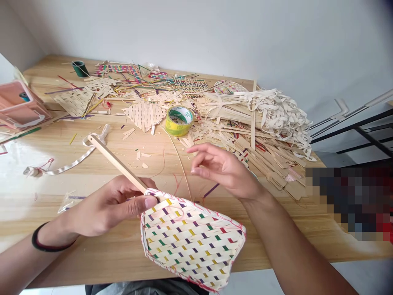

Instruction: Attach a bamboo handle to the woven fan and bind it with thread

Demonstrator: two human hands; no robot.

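Observation:
My left hand (113, 205) is closed around a woven hand fan (193, 241), gripping it where the wooden handle (118, 162) meets the blade. The thumb lies on top of the weave. Pale strips with yellow, green and purple bits make up the blade, and a white edging stitched with red thread runs round it. Above the fan's upper edge, apart from it, my right hand (224, 168) is raised. Its index finger is stretched out, while the thumb and another finger come together. What they hold, if anything, is too small to make out. Loose red thread (177, 182) lies between the hands.
A roll of yellow tape (179, 121) stands mid-table. Behind it are scattered strips and woven pieces (144, 114). A heap of white ribbon (282, 119) and fan handles (267, 164) lie right. At left are a pink box (23, 104), green spool (80, 69) and white ribbon (73, 164).

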